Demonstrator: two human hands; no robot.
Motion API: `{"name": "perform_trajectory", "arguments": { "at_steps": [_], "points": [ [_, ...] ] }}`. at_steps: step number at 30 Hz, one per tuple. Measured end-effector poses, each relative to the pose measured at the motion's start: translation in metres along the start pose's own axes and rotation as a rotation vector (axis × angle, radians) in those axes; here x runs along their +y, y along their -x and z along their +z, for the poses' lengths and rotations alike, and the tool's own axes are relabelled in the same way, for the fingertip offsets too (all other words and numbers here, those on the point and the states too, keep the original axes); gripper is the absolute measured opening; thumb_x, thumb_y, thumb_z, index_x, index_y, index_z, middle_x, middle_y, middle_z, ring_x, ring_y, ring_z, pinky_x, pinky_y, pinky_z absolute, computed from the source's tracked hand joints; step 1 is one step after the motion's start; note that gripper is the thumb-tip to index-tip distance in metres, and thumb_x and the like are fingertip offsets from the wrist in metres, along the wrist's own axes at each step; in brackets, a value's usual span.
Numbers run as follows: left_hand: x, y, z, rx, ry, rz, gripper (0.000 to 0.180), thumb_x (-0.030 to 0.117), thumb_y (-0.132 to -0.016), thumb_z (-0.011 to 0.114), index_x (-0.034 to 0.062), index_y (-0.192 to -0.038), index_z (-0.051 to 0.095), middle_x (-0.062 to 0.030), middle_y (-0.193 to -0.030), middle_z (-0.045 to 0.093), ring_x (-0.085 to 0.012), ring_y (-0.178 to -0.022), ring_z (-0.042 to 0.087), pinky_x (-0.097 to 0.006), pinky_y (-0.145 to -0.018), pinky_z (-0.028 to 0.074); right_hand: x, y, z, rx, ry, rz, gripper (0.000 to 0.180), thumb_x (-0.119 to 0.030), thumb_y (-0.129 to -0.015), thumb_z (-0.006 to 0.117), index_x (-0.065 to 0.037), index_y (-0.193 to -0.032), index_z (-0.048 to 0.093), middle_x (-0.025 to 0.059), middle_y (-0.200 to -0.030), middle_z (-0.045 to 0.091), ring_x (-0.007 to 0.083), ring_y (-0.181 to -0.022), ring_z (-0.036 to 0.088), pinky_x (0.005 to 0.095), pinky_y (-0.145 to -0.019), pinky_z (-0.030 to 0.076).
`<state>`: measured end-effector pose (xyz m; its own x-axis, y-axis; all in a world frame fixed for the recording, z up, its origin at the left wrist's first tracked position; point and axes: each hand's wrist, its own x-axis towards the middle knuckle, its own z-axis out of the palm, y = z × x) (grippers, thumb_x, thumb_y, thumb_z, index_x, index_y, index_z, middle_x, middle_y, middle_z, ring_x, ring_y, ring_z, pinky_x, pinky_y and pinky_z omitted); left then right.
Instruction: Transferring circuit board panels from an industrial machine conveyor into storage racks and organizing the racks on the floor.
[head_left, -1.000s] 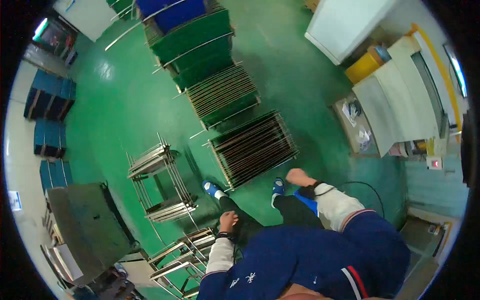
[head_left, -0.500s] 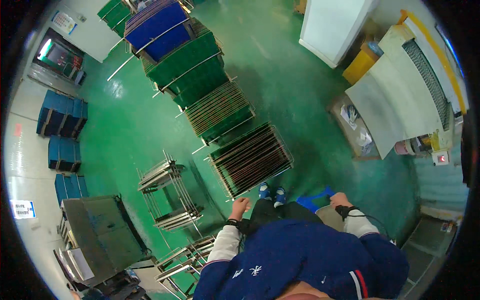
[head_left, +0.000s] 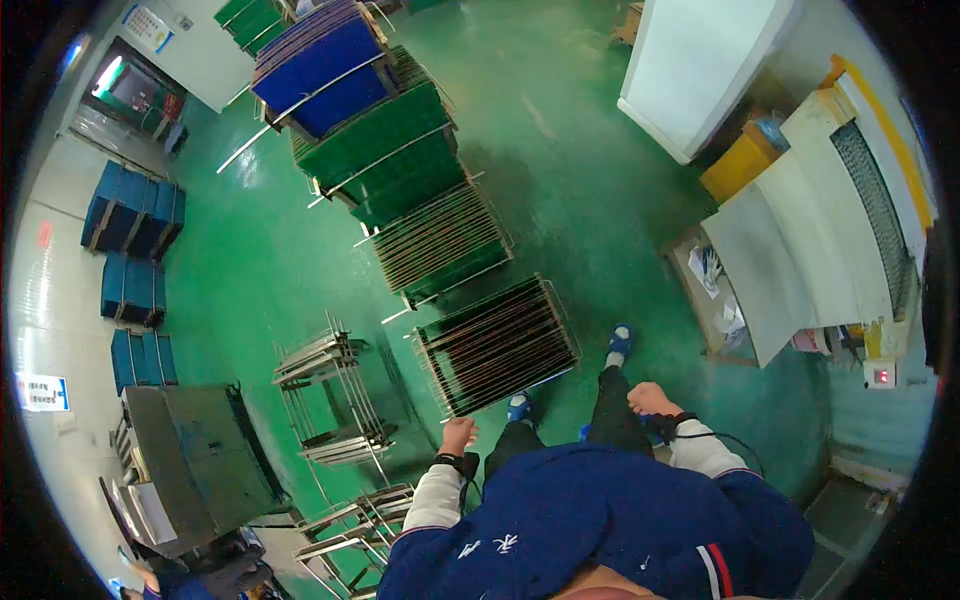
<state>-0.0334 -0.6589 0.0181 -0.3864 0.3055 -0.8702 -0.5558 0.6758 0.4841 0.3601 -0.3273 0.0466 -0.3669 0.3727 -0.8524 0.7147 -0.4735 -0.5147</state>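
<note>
The left hand [head_left: 460, 436], loosely fisted, appears empty near the wire rack [head_left: 510, 392]; the right hand [head_left: 652, 399], likewise, is right of it. Thin panels [head_left: 495, 350] fill it; behind it a green-sided rack [head_left: 460, 276] holds more; rightward, an open box [head_left: 701, 304] holds white items [head_left: 731, 320].

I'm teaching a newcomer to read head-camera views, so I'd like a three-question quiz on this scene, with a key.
1. Which is farther forward, the left blue slipper or the right blue slipper?
2. True or false: in the picture, the left hand appears closer than the right hand to the slatted rack by the feet.
3. What stands just to the left of that rack? A: a yellow box. B: a metal-framed stand. C: a white cabinet.

Key: 1, the right blue slipper; 2, true; 3, B.
</note>
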Motion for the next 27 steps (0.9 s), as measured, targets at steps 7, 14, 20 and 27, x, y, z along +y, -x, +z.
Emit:
{"name": "perform_trajectory", "arguments": {
  "at_steps": [7, 14, 20, 27],
  "points": [
    [0.029, -0.009, 0.107, 0.102, 0.023, -0.024, 0.027, 0.022, -0.085, 0.059, -0.0006, -0.098, 0.065, -0.0067, -0.074, 0.065, -0.0144, -0.058, 0.061, -0.027, -0.048, 0.046, -0.030, -0.067, -0.108, -0.055, 0.177, 0.005, 0.013, -0.017, -0.083, 0.061, -0.005, -0.079, 0.061, 0.0054, -0.067, 0.060, 0.0148, -0.052, 0.055, 0.0282, -0.042, 0.041],
    [0.096, -0.015, 0.274, -0.187, 0.023, -0.006, 0.023, 0.025, -0.087, 0.061, 0.0031, -0.093, 0.067, -0.0032, -0.073, 0.064, -0.0099, -0.060, 0.059, -0.023, -0.049, 0.044, 0.032, -0.197, -0.374, -0.679, -1.038, 0.501, 0.021, -0.033, -0.083, 0.049, -0.012, -0.083, 0.047, 0.0056, -0.074, 0.044, 0.0218, -0.064, 0.044, 0.0361, -0.051, 0.035],
    [0.188, 0.003, 0.379, -0.077, -0.055, 0.145, 0.027, 0.026, -0.088, 0.061, 0.0020, -0.099, 0.065, -0.0045, -0.082, 0.067, -0.0099, -0.066, 0.062, -0.024, -0.056, 0.048, -0.038, -0.229, -0.467, 0.217, 0.466, -0.259, 0.018, -0.016, -0.083, 0.052, -0.008, -0.068, 0.056, 0.0076, -0.059, 0.054, 0.0195, -0.044, 0.051, 0.0377, -0.040, 0.039],
    [0.173, -0.020, 0.371, -0.038, 0.100, 0.010, 0.031, 0.030, -0.091, 0.060, 0.0044, -0.108, 0.062, -0.0030, -0.091, 0.067, -0.0101, -0.073, 0.061, -0.024, -0.062, 0.048, -0.163, -0.228, -0.386, -0.069, 0.914, -0.455, 0.014, -0.018, -0.082, 0.059, -0.005, -0.079, 0.064, 0.0078, -0.066, 0.063, 0.0181, -0.053, 0.060, 0.0317, -0.044, 0.045]
  ]
}}
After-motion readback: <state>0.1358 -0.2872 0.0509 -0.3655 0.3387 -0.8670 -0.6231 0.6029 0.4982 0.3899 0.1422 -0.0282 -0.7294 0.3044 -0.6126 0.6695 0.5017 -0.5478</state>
